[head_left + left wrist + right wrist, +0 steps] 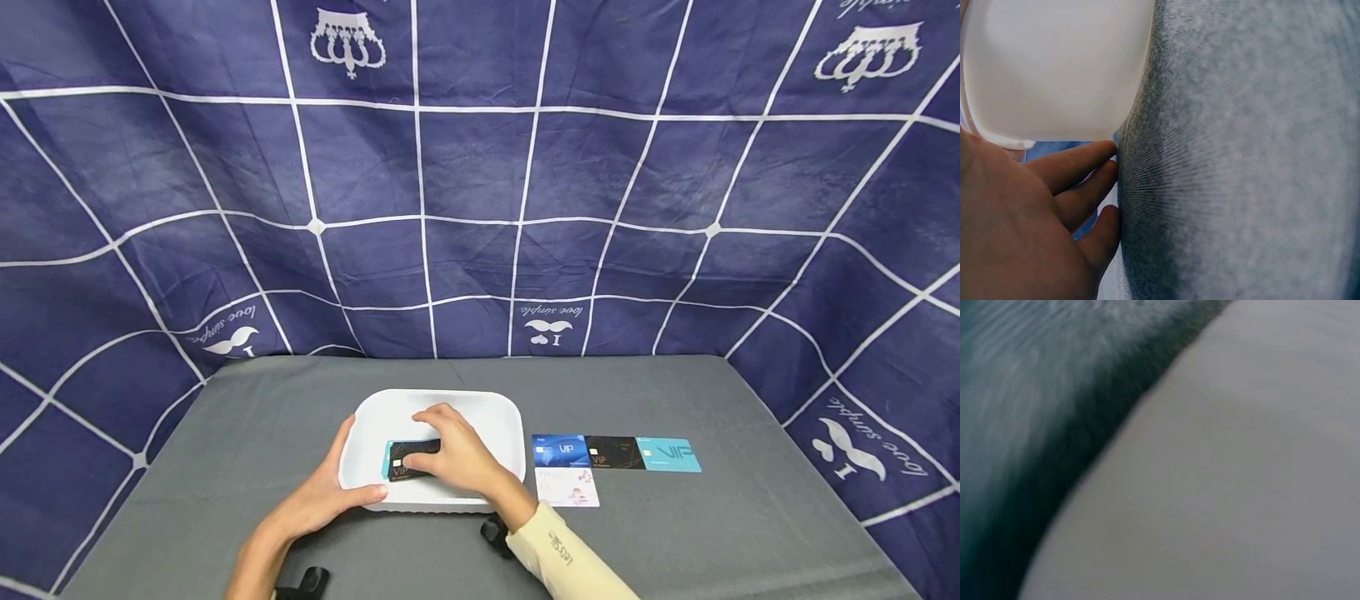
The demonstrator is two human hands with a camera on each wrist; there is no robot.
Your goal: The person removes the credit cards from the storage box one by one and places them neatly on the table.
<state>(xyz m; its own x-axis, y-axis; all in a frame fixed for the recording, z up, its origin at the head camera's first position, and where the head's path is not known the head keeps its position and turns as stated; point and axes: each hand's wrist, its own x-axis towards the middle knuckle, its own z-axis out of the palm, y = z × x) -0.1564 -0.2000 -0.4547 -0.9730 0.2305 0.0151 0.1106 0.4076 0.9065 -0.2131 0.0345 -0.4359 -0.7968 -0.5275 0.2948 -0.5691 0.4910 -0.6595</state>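
A white tray [495, 417] with rounded corners lies on the grey cloth. My left hand [326, 496] holds its near left corner, thumb along the front rim and fingers down the outer left side. In the left wrist view, three fingers of the left hand [1072, 187] reach past the tray wall [1060, 75] to the cloth. Inside the tray, a black VIP card [405, 467] overlaps a teal card [387, 460]. My right hand [461, 454] is over the black card, thumb overlapping it, with thumb and forefinger spread apart; it hides the card's right end.
Right of the tray, a blue VIP card [558, 450], another black card [613, 452] and a teal VIP card [669, 455] form a row. A white flowered card [567, 487] lies below the blue one. A blue checked curtain [472, 167] hangs behind the table.
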